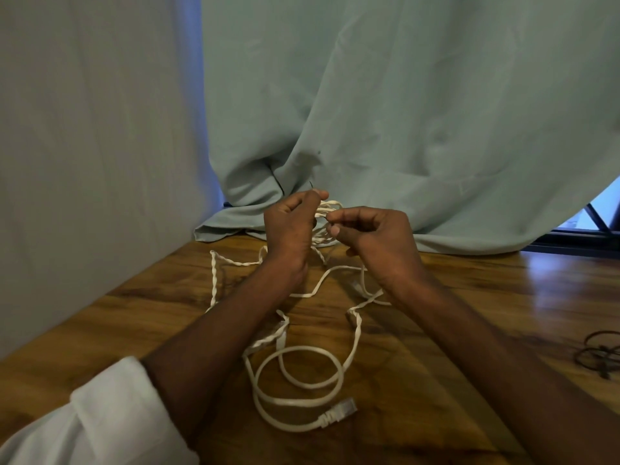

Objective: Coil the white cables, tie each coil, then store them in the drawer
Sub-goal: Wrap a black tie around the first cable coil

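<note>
A small coil of white cable (330,207) is held up above the wooden table (469,297) near its far edge. My left hand (290,226) grips the coil from the left, fingers curled round its loops. My right hand (372,234) pinches a strand at the coil's right side between thumb and forefinger. Loose white cable (298,367) trails down from the coil and lies in kinks and open loops across the table toward me. Its clear plug (347,406) rests at the near end.
A pale green curtain (402,112) hangs behind the table, its hem on the far edge. A grey wall (84,146) bounds the left side. A thin dark cable (599,354) lies in loops at the right edge. No drawer is in view.
</note>
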